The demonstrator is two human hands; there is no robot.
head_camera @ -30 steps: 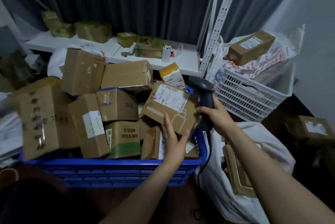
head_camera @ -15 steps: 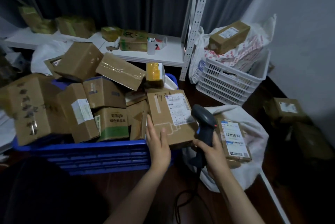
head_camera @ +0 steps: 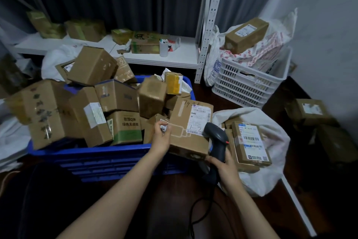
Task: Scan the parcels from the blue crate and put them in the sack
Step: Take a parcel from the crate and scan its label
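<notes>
Currently the labelled parcel (head_camera: 188,132) sits tilted over the blue crate's (head_camera: 108,159) right front corner, with the left hand (head_camera: 160,138) gripping its left edge. Just right of the crate, the right hand (head_camera: 224,165) curls round a dark scanner (head_camera: 218,138), whose head is close to the parcel's label. Further right of the crate lies the white sack (head_camera: 271,136), with parcels inside.

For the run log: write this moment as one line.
phase: scan | left hand: holds parcel | right hand: grips scanner at its label | sack: parcels inside

Dark floor (head_camera: 277,211) with blue crate (head_camera: 108,159), sack (head_camera: 271,132), white basket (head_camera: 242,87), perhaps boxes (head_camera: 310,111).
</notes>
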